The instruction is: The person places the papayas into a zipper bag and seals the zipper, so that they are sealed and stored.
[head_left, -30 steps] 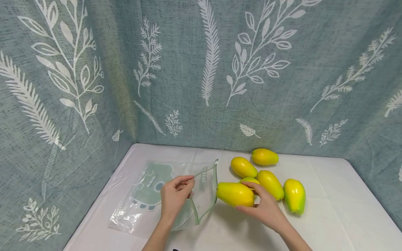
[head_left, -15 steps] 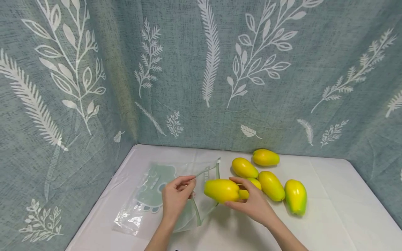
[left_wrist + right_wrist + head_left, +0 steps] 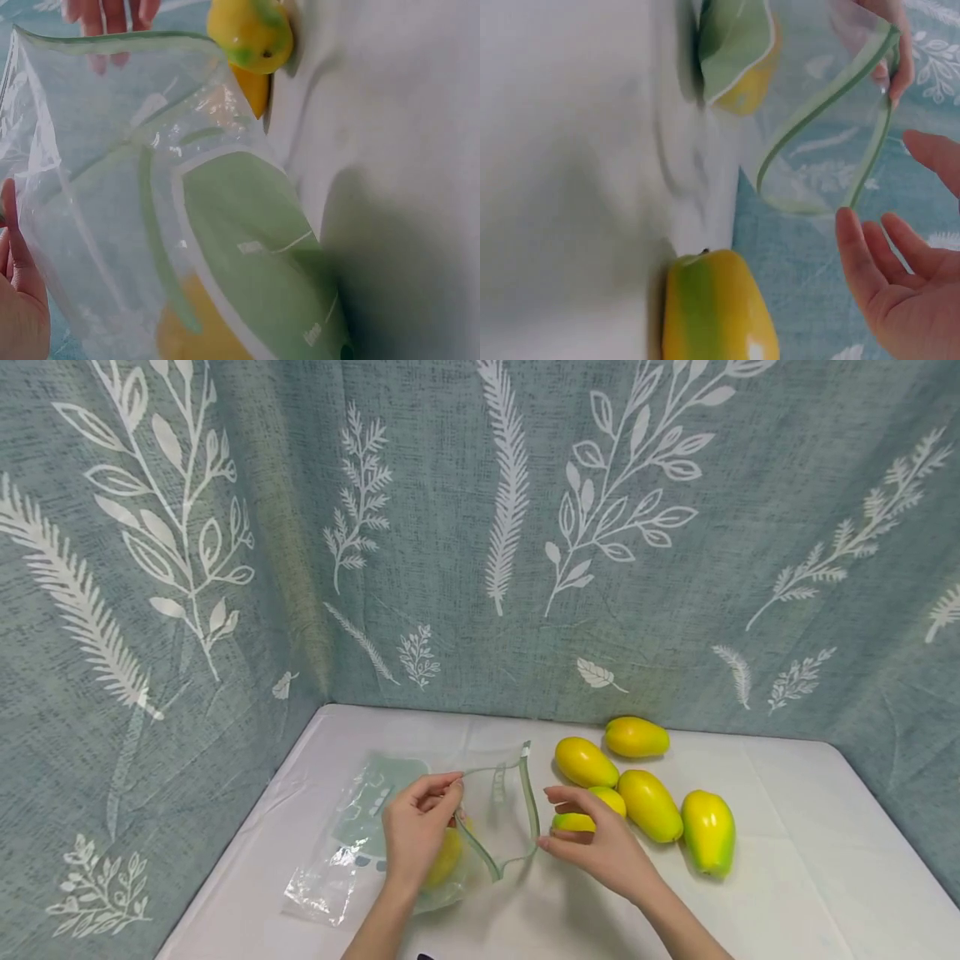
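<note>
The left hand [image 3: 417, 818] pinches the near-left part of the pale green rim of a clear plastic bag [image 3: 531, 793] printed with a light green figure. That pinch seems meant to keep the mouth gaping, since the rim stands spread into a rough diamond facing right while the bag's body lies to the left on a white cloth-covered table [image 3: 810, 843]. The right hand [image 3: 600, 843] holds nothing; its fingers and thumb are spread and gently curved beside the right edge of the rim, perhaps shaped to the width of a fruit. Whether a fingertip actually touches the rim, I cannot tell.

Inside the bag, near the left wrist, lies one oblong yellow fruit [image 3: 444, 860]. Five rounded yellow-and-green fruits [image 3: 649, 806] are loosely grouped on the right side of the table, apparently within easy reach of the right hand and clear of the bag's mouth.

Much is masked: the bagged fruit shows only partly, behind the left hand and clouded film, and the nearest loose fruit is partly covered by the right fingers. The left wrist view cuts the left hand off at its edge. Small lettering on the bag is unreadable, and a dark object [image 3: 425, 957] at the near edge is too cropped to identify.
</note>
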The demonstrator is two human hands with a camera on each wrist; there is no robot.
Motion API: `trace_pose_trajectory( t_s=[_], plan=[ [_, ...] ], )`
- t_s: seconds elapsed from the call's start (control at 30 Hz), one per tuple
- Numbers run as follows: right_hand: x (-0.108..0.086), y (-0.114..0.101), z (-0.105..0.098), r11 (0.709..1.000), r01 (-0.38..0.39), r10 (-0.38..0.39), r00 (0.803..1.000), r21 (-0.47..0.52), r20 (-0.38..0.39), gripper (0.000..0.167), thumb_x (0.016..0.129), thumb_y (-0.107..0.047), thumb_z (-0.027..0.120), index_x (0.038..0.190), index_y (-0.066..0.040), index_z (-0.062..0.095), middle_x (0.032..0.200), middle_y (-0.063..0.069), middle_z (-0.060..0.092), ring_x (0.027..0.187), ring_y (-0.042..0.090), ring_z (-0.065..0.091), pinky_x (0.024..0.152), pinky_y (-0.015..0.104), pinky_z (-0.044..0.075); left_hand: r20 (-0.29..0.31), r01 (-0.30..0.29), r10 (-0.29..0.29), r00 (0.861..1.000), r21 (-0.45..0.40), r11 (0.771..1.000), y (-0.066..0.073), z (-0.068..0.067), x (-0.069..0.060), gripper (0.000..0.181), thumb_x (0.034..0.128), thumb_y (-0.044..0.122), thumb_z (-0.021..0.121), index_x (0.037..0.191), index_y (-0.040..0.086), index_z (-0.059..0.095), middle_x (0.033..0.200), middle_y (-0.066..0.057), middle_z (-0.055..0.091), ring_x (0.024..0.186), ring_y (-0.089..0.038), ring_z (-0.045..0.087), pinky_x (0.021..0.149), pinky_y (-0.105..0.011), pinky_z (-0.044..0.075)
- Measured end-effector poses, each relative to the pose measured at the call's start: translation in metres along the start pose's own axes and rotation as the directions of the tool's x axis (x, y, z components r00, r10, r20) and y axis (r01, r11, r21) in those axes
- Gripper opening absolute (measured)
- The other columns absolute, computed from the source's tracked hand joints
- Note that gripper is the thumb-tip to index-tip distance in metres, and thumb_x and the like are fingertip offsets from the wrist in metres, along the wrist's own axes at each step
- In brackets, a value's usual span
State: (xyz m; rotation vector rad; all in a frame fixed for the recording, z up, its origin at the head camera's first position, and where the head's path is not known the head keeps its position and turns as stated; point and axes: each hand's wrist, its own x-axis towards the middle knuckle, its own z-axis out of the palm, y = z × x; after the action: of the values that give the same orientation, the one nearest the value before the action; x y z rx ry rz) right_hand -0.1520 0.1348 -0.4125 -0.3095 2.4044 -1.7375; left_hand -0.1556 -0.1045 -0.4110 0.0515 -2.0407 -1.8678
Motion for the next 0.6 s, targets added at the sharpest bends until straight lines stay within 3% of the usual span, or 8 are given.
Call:
trace_pose_trajectory(
  t_s=[0.27, 0.43, 0.6],
  plan=[
    [-0.006, 0.013, -0.012, 0.995, -0.015, 0.008, 0.997, -0.095, -0.071, 0.056, 0.078, -0.020, 0.083, 0.129, -0.016, 0.059, 0.128, -0.001, 0.058, 0.115, 0.024, 0.054, 0.088, 0.032, 0.054, -0.017, -0.001, 0.001, 1.000, 0.006, 1.000, 0.005, -0.003, 0.001, 0.010, 0.0852, 0.001, 0.071, 0.093, 0.004, 0.076, 0.075, -0.012, 0.068, 0.053, -0.012, 0.061, 0.054, -0.025, 0.056],
    [-0.010, 0.023, -0.019, 0.990, 0.006, -0.021, 0.995, -0.142, -0.100, 0.055, 0.079, -0.019, 0.082, 0.128, -0.011, 0.059, 0.129, 0.003, 0.057, 0.116, 0.028, 0.052, 0.090, 0.038, 0.053, -0.030, -0.054, 0.055, 0.998, 0.039, 0.998, 0.007, -0.005, 0.002, 0.009, 0.0851, 0.002, 0.072, 0.092, 0.006, 0.077, 0.074, -0.008, 0.068, 0.053, -0.013, 0.063, 0.051, -0.025, 0.055],
    [-0.011, 0.032, -0.026, 0.967, 0.034, -0.072, 0.987, -0.251, -0.142, 0.054, 0.080, -0.019, 0.081, 0.128, -0.010, 0.058, 0.129, 0.009, 0.055, 0.117, 0.029, 0.052, 0.092, 0.045, 0.052, -0.044, -0.101, 0.104, 0.994, 0.070, 0.992, 0.010, -0.006, 0.003, 0.008, 0.0846, 0.003, 0.073, 0.090, 0.006, 0.077, 0.072, -0.004, 0.068, 0.053, -0.012, 0.062, 0.048, -0.022, 0.052]
  ],
)
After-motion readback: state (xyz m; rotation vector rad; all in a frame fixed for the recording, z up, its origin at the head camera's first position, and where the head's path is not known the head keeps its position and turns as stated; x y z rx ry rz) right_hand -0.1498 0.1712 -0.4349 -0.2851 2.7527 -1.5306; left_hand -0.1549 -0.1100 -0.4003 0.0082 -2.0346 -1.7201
